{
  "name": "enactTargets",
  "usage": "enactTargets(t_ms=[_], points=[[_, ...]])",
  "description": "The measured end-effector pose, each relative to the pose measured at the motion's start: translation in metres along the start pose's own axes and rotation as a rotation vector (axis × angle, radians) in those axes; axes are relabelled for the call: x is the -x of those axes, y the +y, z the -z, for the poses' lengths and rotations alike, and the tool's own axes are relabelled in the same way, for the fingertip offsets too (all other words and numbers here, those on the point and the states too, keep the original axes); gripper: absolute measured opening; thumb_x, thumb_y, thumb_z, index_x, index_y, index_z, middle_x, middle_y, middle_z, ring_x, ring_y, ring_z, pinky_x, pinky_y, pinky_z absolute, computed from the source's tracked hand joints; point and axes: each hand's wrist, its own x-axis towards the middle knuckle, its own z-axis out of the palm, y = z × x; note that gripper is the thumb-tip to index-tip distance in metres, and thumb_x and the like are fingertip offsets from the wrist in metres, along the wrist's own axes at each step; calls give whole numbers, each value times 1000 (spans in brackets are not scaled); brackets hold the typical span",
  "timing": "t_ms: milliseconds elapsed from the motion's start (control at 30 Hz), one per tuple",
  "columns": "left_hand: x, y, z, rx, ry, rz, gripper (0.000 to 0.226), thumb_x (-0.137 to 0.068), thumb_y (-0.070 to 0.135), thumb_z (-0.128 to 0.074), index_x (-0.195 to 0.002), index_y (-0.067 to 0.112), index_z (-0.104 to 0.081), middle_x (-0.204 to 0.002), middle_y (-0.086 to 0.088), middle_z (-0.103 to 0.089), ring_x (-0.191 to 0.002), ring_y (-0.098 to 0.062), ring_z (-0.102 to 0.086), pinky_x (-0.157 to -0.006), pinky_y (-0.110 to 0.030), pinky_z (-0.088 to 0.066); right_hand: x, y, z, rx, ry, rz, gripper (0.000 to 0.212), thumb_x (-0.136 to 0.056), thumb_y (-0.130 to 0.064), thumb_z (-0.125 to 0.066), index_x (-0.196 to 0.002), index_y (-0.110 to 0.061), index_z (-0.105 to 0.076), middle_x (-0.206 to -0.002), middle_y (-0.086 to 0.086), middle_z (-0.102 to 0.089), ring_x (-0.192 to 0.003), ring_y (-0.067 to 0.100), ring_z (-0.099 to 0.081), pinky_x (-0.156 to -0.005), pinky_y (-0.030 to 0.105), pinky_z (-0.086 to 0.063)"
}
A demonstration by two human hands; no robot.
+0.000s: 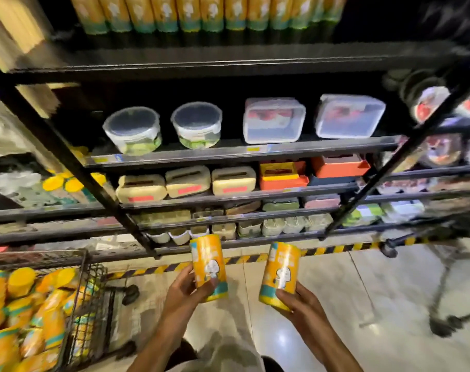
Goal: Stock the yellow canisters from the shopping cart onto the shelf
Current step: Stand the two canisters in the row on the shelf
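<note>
Shop aisle: stocked shelves (241, 151), shopping cart (86, 296).

Yellow canisters (208, 267) carry teal bands and a white cartoon figure; black shelf (228, 151); yellow-black striped floor tape (335, 248).

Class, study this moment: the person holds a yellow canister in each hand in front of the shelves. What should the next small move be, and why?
Probably raise both canisters toward the top shelf. The left hand grips one canister and the right hand grips another, both down low, while the matching row of canisters stands on that top shelf.
</note>
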Motion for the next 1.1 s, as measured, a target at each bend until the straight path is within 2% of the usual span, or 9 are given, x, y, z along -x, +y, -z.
enactTargets(t_ms=[100,267,400,467,533,633,833,967,1100], points=[[-8,14,-41,10,-39,1,52,-73,20,-85,-116,29,-56,-99,14,-74,-92,-4,-71,-74,-24,-53,4,-14,31,-67,78,43,74,-61,-28,-87,-127,-7,-62,-120,15,-71,-111,33,-68,-100,47,-51],[-35,45,-87,-44,-128,-26,86,-56,29,-96,-131,21,-53,-113,5,-74,-103,-11,-71,-77,-24,-59,-7,-48,60,-131,102,127,68,-63,-23,-87,-125,-8,-63,-117,14,-72,-108,31,-69,-99,46,-51],[-65,81,-118,-60,-175,-78,87,-44,39,-97,-120,27,-57,-116,6,-71,-100,-10,-71,-75,-23,-58,-27,-81,67,-144,108,210,75,-58,-28,-86,-126,-7,-62,-118,15,-72,-109,31,-69,-97,46,-51],[-80,101,-132,-73,-215,-123,70,-54,33,-94,-114,34,-56,-112,12,-71,-96,-1,-70,-70,-17,-57,-38,-103,70,-131,121,251,77,-55,-31,-86,-125,-7,-62,-117,15,-72,-108,31,-69,-93,42,-52],[-97,122,-145,-72,-264,-167,65,-62,31,-93,-116,35,-56,-111,13,-72,-100,1,-68,-75,-18,-57,-48,-127,71,-107,116,293,76,-58,-33,-86,-126,-7,-62,-118,16,-71,-110,32,-68,-93,42,-52],[-120,154,-162,-64,-291,-202,85,-49,42,-93,-125,34,-56,-120,11,-70,-110,-7,-67,-92,-34,-57,-62,-167,74,-76,128,342,76,-59,-34,-87,-126,-10,-62,-119,14,-71,-110,32,-68,-95,42,-52],[-165,230,-198,-113,-359,-380,102,-32,58,-95,-123,33,-56,-116,12,-71,-106,-3,-67,-88,-27,-53,-84,-255,64,-28,147,493,73,-56,-36,-85,-123,-14,-63,-114,8,-73,-106,25,-70,-80,28,-57],[-194,275,-213,-129,-354,-489,101,-45,46,-93,-135,28,-51,-126,7,-66,-117,-10,-63,-97,-36,-54,-104,-304,55,-7,137,613,75,-59,-36,-89,-126,-14,-62,-120,11,-71,-113,31,-67,-96,46,-53],[-214,316,-232,-132,-345,-610,84,-61,25,-94,-133,23,-51,-122,4,-68,-110,-8,-67,-84,-21,-57,-126,-353,48,26,129,731,68,-63,-30,-89,-124,-15,-62,-122,12,-69,-115,30,-66,-97,47,-51]])
